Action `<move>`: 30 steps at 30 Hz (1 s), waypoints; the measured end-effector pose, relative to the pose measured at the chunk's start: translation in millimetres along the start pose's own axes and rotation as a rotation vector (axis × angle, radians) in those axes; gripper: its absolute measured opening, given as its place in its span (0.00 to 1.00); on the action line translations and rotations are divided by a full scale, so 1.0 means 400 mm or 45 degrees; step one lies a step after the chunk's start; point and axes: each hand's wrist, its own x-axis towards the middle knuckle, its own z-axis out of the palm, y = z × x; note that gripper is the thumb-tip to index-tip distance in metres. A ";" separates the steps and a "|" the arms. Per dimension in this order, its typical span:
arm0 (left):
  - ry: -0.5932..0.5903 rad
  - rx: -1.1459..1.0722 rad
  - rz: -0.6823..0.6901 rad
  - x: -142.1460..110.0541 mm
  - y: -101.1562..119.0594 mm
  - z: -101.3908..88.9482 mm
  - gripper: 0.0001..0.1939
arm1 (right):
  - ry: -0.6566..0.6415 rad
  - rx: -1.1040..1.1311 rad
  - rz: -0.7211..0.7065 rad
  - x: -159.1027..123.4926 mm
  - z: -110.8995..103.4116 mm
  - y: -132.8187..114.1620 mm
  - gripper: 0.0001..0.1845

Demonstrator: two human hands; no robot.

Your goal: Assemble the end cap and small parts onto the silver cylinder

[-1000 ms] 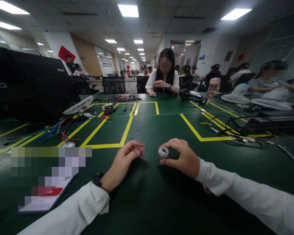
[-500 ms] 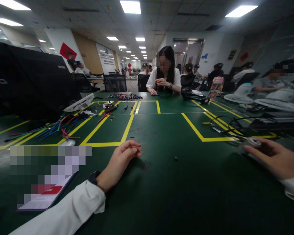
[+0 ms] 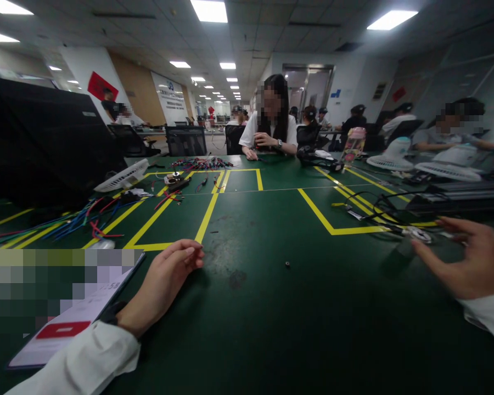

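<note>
My left hand point(image 3: 173, 277) is above the green tabletop at left of centre, its fingers loosely curled together and nothing showing in them. At the right, my right hand point(image 3: 471, 258) has its thumb and fingers spread apart. Just beyond its thumb is a small round part with a silvery, slotted top point(image 3: 420, 235). Its lower body is blurred, and I cannot tell whether the thumb touches it. A tiny dark cylindrical piece point(image 3: 287, 264) lies on the table between my hands.
Yellow tape point(image 3: 358, 230) marks areas on the table point(image 3: 251, 323). Loose coloured wires point(image 3: 82, 216) and a white fan point(image 3: 121, 176) lie left; a phone or tablet point(image 3: 90, 307) is beside my left forearm. Black cables point(image 3: 382, 208) lie right. A person point(image 3: 271, 123) sits opposite.
My right hand's fingers have opened away from the round metal part, which they held before. My left hand has moved left and slightly nearer me. The view has shifted a little.
</note>
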 end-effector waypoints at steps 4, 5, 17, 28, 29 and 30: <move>0.006 0.040 -0.001 -0.001 -0.002 0.008 0.06 | -0.214 0.164 -0.271 -0.005 0.061 -0.177 0.25; 0.004 0.049 0.004 -0.002 -0.002 0.011 0.06 | -0.349 0.270 -0.309 -0.006 0.084 -0.222 0.22; -0.019 0.074 0.026 -0.010 0.003 0.016 0.05 | -0.908 0.707 -0.341 0.042 0.224 -0.532 0.08; -0.028 0.080 0.020 -0.007 -0.002 0.011 0.07 | -1.560 2.312 0.893 -0.024 0.209 -0.571 0.12; -0.037 0.085 0.020 -0.006 -0.002 0.010 0.07 | -1.562 2.349 0.927 -0.027 0.213 -0.569 0.12; -0.044 0.090 0.016 -0.006 -0.003 0.010 0.06 | -1.553 2.370 0.949 -0.028 0.216 -0.567 0.12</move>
